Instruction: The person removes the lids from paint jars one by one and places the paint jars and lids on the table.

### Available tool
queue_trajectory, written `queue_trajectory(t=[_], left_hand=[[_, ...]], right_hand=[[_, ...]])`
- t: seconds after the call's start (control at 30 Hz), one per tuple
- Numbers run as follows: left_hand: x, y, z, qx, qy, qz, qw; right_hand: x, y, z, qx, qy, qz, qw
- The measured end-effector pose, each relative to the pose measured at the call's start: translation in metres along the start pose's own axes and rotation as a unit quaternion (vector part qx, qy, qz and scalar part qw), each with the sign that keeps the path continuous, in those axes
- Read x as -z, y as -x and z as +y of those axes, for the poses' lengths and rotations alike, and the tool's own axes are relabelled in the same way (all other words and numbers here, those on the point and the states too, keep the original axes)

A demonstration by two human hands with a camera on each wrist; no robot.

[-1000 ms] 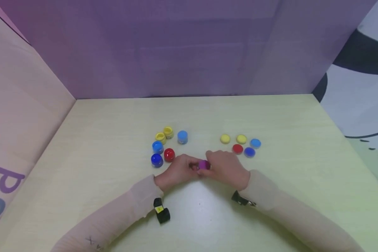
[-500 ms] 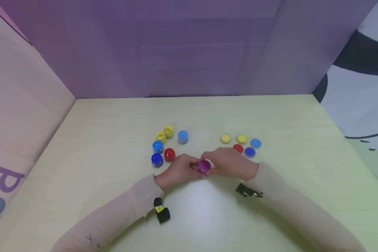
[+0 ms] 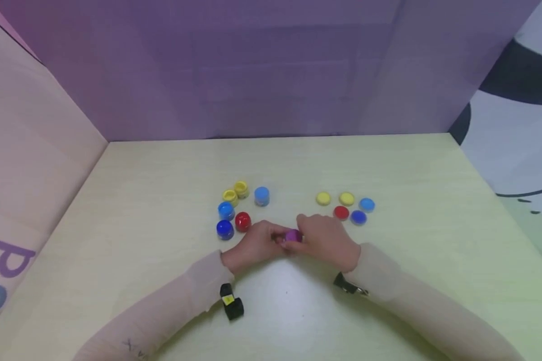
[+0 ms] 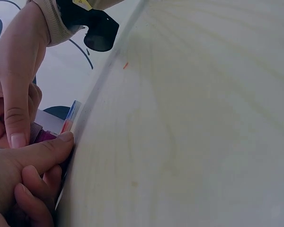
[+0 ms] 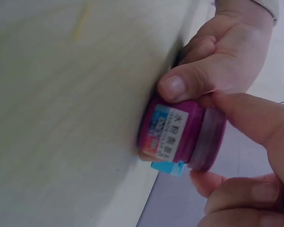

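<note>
A small purple paint jar (image 5: 165, 132) with a printed label is held between both hands, slightly above the front middle of the table. My left hand (image 3: 258, 245) grips the jar's body, its thumb along the side in the right wrist view. Thumb and fingers of my right hand (image 3: 327, 240) pinch the purple lid (image 5: 210, 139), which sits on the jar. In the head view the fingers cover most of the jar. A red jar (image 3: 243, 221) stands just beyond my left hand, and a red lid (image 3: 341, 213) lies just beyond my right.
Left of centre stand a dark blue jar (image 3: 225, 229), two light blue jars (image 3: 226, 210) (image 3: 262, 196) and two yellow jars (image 3: 230, 197) (image 3: 241, 189). Loose lids lie at right: yellow (image 3: 323, 198) (image 3: 347, 199), light blue (image 3: 367, 204), dark blue (image 3: 359, 217). A purple panel (image 3: 275, 75) borders the table's back.
My right hand drew back slightly to the right half a second ago, showing the purple lid's top, and is now back over the lid, turned inward. My left hand stays in place.
</note>
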State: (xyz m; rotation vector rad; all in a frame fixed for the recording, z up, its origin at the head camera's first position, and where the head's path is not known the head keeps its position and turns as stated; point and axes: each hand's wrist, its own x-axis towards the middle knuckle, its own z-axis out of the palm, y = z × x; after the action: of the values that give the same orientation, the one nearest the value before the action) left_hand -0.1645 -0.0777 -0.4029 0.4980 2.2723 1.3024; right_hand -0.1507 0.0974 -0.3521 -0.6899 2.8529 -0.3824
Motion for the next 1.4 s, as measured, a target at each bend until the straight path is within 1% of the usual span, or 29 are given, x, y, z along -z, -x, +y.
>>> queue_trajectory(t=[0.13, 0.23, 0.33, 0.47, 0.53, 0.6, 0.77, 0.83, 0.9, 1.03, 1.2, 1.4], left_hand=[[0.0, 0.0, 0.0, -0.002, -0.002, -0.002, 1.0], [0.0, 0.0, 0.0, -0.004, 0.002, -0.005, 1.0], [0.0, 0.001, 0.0, -0.009, 0.008, -0.006, 0.9999], [0.0, 0.0, 0.0, -0.011, 0.015, -0.005, 0.9998], [0.001, 0.001, 0.0, -0.01, 0.016, -0.003, 0.9998], [0.001, 0.001, -0.001, -0.01, 0.018, -0.002, 0.9998], [0.002, 0.002, -0.001, 0.0, 0.024, -0.002, 0.9997], [0.002, 0.002, -0.001, 0.002, 0.023, -0.002, 0.9997], [0.002, 0.001, -0.001, 0.0, 0.019, -0.003, 0.9998], [0.002, 0.0, -0.001, -0.004, 0.017, -0.007, 0.9998], [0.002, -0.001, -0.001, -0.01, 0.015, -0.008, 0.9998], [0.001, -0.001, -0.001, -0.017, 0.02, -0.01, 0.9996]], right_hand=[[0.003, 0.0, 0.001, 0.011, -0.012, -0.009, 0.9998], [0.006, -0.001, 0.003, 0.02, -0.029, -0.025, 0.9991], [0.009, -0.002, 0.005, 0.042, -0.038, -0.042, 0.9975], [0.015, -0.004, 0.008, 0.089, -0.039, -0.067, 0.993], [0.017, -0.005, 0.009, 0.1, -0.039, -0.077, 0.9912], [0.017, -0.005, 0.009, 0.086, -0.04, -0.081, 0.9922], [0.009, -0.003, 0.005, 0.007, -0.04, -0.057, 0.9976], [0.005, -0.002, 0.003, -0.008, -0.031, -0.043, 0.9986], [0.003, -0.002, 0.0, -0.014, -0.02, -0.035, 0.9991], [0.0, -0.002, 0.0, -0.012, -0.011, -0.026, 0.9995], [0.003, -0.003, 0.003, -0.001, -0.037, -0.028, 0.9989], [0.007, 0.0, 0.01, 0.041, -0.064, -0.024, 0.9968]])
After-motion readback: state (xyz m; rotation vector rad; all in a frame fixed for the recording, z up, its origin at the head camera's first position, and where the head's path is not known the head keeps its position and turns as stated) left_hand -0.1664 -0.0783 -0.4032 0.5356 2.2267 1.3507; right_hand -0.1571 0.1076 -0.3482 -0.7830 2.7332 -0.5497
